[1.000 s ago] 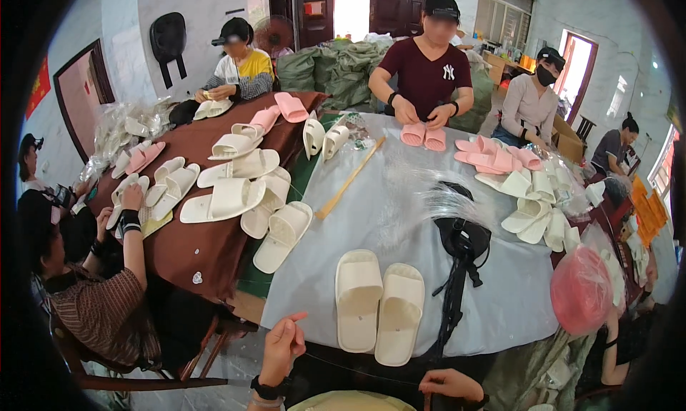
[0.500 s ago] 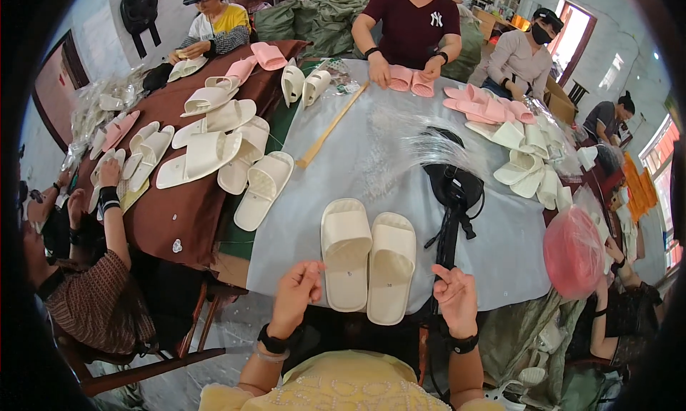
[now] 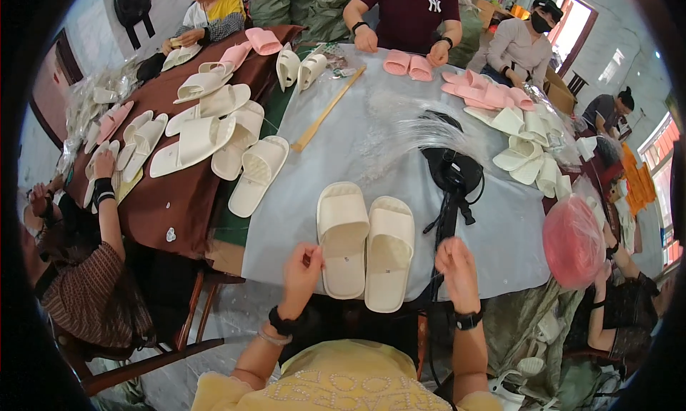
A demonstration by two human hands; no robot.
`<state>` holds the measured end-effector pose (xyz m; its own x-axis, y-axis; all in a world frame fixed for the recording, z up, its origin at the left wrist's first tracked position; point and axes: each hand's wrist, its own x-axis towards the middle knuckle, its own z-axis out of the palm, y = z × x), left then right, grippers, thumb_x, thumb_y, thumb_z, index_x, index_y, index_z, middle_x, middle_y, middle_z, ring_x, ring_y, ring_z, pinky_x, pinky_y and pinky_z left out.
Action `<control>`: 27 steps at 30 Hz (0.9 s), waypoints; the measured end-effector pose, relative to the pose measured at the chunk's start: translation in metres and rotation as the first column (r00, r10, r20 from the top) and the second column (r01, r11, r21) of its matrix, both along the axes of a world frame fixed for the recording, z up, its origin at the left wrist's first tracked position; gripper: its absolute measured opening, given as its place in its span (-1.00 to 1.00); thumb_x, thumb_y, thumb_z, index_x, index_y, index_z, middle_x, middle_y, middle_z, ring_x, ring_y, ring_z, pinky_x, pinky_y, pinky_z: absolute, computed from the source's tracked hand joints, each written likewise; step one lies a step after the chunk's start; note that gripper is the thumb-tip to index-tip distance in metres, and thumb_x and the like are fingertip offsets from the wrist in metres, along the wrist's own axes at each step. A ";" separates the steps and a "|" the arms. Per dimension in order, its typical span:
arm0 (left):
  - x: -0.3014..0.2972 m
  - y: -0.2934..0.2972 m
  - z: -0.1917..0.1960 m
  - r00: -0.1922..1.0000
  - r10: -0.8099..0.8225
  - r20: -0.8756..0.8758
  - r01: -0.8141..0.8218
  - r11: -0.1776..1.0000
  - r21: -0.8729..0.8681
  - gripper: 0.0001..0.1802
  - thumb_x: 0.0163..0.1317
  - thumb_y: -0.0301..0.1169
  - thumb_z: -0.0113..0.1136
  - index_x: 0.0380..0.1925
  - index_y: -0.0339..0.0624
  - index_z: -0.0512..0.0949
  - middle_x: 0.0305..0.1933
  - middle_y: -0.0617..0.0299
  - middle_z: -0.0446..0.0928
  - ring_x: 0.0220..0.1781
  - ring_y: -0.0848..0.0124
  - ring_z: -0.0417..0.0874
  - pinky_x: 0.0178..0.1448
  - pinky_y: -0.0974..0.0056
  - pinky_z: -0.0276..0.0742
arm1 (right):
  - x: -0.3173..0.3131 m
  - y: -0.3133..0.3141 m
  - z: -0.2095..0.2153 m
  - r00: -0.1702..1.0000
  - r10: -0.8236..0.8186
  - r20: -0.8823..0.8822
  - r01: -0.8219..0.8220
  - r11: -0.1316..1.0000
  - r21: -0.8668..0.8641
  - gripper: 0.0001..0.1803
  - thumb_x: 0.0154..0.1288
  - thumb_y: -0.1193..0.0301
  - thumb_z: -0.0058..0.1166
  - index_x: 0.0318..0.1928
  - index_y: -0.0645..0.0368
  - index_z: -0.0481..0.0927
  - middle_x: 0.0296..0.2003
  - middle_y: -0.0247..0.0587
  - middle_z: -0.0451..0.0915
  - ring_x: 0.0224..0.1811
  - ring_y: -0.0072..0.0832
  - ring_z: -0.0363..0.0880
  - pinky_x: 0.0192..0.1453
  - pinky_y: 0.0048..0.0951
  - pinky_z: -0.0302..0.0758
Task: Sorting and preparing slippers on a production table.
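Observation:
Two cream slippers lie side by side on the grey-covered table in front of me, the left slipper (image 3: 341, 268) slightly farther forward than the right slipper (image 3: 386, 286). Close beside the left slipper's outer edge is my left hand (image 3: 301, 271), fingers curled and closed with nothing visible in them. My right hand (image 3: 457, 266) is held to the right of the pair, apart from it. Its fingers are bent in towards the palm, and I see nothing in it. Just beyond it lies a black pouch-like thing (image 3: 455, 176) with a strap and cord.
Clear plastic film (image 3: 418, 143) lies beyond the pouch. A wooden stick (image 3: 329, 111) rests at left. Cream slippers (image 3: 196, 145) cover the brown cloth, with pink slippers (image 3: 486, 93) and more cream ones at right. A red plastic-wrapped bundle (image 3: 572, 243) bulges at the right edge. Co-workers sit around.
My right hand's extended fingers have curled in, and my left hand has closed further. The person opposite has drawn one hand off the pink slippers. The view has shifted slightly.

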<state>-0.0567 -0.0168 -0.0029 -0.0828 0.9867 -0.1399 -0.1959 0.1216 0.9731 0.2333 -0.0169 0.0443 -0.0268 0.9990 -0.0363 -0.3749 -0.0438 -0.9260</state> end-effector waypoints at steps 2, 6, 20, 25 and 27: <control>-0.004 0.015 0.020 0.565 0.219 -0.795 0.134 0.927 0.350 -0.87 0.14 -0.38 0.13 -0.43 -0.23 0.51 -0.54 0.12 0.53 -0.51 0.27 0.56 -0.33 0.22 0.48 | -0.009 0.026 0.011 0.966 -0.051 0.254 0.021 0.993 0.120 -0.69 0.42 0.20 -0.23 -0.29 0.17 0.44 -0.49 -0.44 0.36 -0.46 -0.67 0.26 -0.42 -0.65 0.18; 0.011 0.016 0.030 0.297 -0.008 -0.955 0.314 0.945 0.090 -0.90 0.05 -0.43 0.15 -0.48 -0.24 0.54 -0.55 0.06 0.54 -0.52 0.18 0.56 -0.35 0.22 0.47 | -0.025 0.082 0.012 0.714 0.010 0.700 -0.187 0.966 0.176 -0.69 0.35 0.26 -0.10 -0.06 0.22 0.50 -0.15 -0.30 0.50 -0.16 -0.53 0.42 -0.05 -0.56 0.34; 0.014 0.000 0.011 0.932 -0.174 -0.318 0.107 0.970 -0.217 -0.77 0.21 -0.38 0.07 -0.35 -0.36 0.56 -0.63 0.24 0.50 -0.76 0.49 0.50 -0.72 0.45 0.30 | -0.077 0.107 -0.022 0.446 0.352 0.823 -0.712 0.696 0.088 -0.53 0.30 0.08 -0.09 -0.27 0.32 0.56 0.09 0.06 0.37 0.02 -0.17 0.42 0.09 -0.33 0.34; 0.032 -0.014 0.014 0.977 -0.129 -0.170 0.095 0.976 -0.198 -0.70 0.24 -0.27 0.11 -0.33 -0.36 0.54 -0.56 0.23 0.51 -0.76 0.49 0.50 -0.73 0.47 0.28 | -0.072 0.091 -0.020 0.652 0.344 0.676 -0.554 0.824 0.114 -0.56 0.33 0.13 -0.12 -0.14 0.31 0.49 -0.18 -0.02 0.55 -0.11 -0.27 0.49 0.03 -0.38 0.39; 0.031 -0.014 0.011 0.993 -0.101 0.067 0.116 0.950 -0.289 -0.74 0.27 -0.30 0.05 -0.31 -0.33 0.49 -0.51 0.23 0.51 -0.72 0.47 0.52 -0.71 0.47 0.30 | -0.071 0.085 -0.012 0.813 0.333 0.477 -0.432 0.895 0.110 -0.65 0.34 0.19 -0.12 -0.20 0.26 0.47 -0.19 -0.13 0.55 -0.19 -0.39 0.49 -0.04 -0.43 0.41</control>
